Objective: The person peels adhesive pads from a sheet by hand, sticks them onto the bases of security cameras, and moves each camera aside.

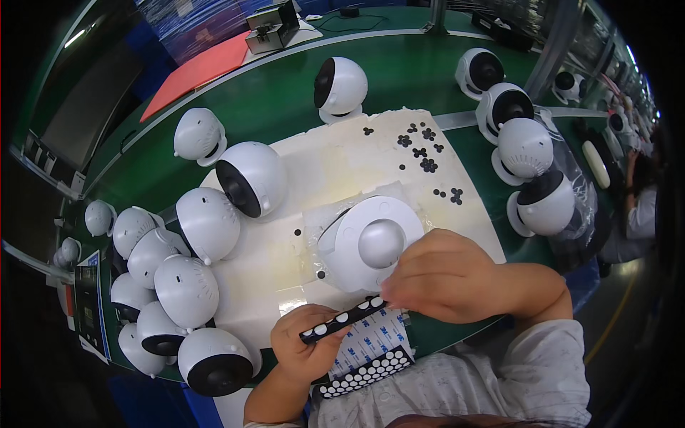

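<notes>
sticker strip (pixel 342 320) between both hands' grip

We are looking at a factory assembly line. On the long green workbench (pixel 285 107) we see many identical white dome cameras (pixel 207 222), grouped on both sides in rows. A white foam sheet (pixel 335 164) covers the middle of the bench, with small black round pads (pixel 421 153) on it. At the far right another worker (pixel 642 207) sits at a similar station.
</notes>
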Action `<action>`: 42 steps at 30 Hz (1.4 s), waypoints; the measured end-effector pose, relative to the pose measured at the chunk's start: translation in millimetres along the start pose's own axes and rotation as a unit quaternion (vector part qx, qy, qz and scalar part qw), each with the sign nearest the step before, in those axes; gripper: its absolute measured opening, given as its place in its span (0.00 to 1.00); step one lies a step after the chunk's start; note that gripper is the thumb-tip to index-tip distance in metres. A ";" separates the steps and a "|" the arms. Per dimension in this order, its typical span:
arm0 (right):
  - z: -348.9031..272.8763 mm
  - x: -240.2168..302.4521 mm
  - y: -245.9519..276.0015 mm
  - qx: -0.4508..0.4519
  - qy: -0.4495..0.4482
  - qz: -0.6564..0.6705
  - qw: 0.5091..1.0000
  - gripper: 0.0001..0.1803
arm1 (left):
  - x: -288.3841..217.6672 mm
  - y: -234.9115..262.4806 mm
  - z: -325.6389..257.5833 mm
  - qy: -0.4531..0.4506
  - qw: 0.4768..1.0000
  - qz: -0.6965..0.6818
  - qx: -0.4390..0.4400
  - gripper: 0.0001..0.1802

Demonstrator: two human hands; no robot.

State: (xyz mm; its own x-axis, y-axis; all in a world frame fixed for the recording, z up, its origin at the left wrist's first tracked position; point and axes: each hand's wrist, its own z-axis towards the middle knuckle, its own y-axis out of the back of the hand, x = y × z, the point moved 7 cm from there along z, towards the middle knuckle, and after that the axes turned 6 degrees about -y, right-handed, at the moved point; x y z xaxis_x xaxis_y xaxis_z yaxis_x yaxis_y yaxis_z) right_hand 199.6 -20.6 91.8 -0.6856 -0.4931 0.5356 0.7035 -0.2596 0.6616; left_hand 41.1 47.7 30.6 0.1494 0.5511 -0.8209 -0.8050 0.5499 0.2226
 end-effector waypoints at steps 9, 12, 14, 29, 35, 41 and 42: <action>-1.2 15.5 6.1 0.017 0.112 -0.076 0.991 0.12 | 0.0 -2.7 -1.0 -0.003 0.999 0.018 0.028 0.08; 4.7 17.2 8.5 -0.029 0.085 0.015 0.996 0.13 | -4.8 -2.4 3.2 -0.032 0.999 0.030 0.014 0.09; 9.4 18.5 0.1 -0.032 0.045 0.089 0.995 0.16 | -16.3 -4.7 6.5 -0.102 0.993 0.053 0.014 0.11; 4.2 29.4 -13.0 -0.114 0.158 0.172 0.966 0.18 | -21.1 -13.3 10.3 -0.104 0.990 0.090 0.043 0.13; -5.5 47.1 -29.9 -0.059 0.204 -0.046 0.976 0.23 | -12.0 -14.2 5.9 -0.083 0.991 0.071 0.080 0.15; -12.6 42.1 -31.5 -0.087 0.230 -0.051 0.968 0.23 | -9.0 -17.6 4.6 -0.030 0.994 0.081 0.065 0.15; -12.8 40.7 -32.2 -0.088 0.228 -0.052 0.968 0.23 | -9.6 -18.8 3.6 -0.031 0.994 0.080 0.067 0.15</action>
State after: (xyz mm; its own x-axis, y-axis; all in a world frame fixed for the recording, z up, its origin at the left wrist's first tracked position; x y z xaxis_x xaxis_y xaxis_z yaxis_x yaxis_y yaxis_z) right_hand 151.4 -43.0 85.6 -0.6288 -0.7618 0.1560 0.6835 -0.4459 0.5779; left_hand 56.9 34.4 36.2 0.0648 0.6733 -0.7366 -0.7382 0.5290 0.4186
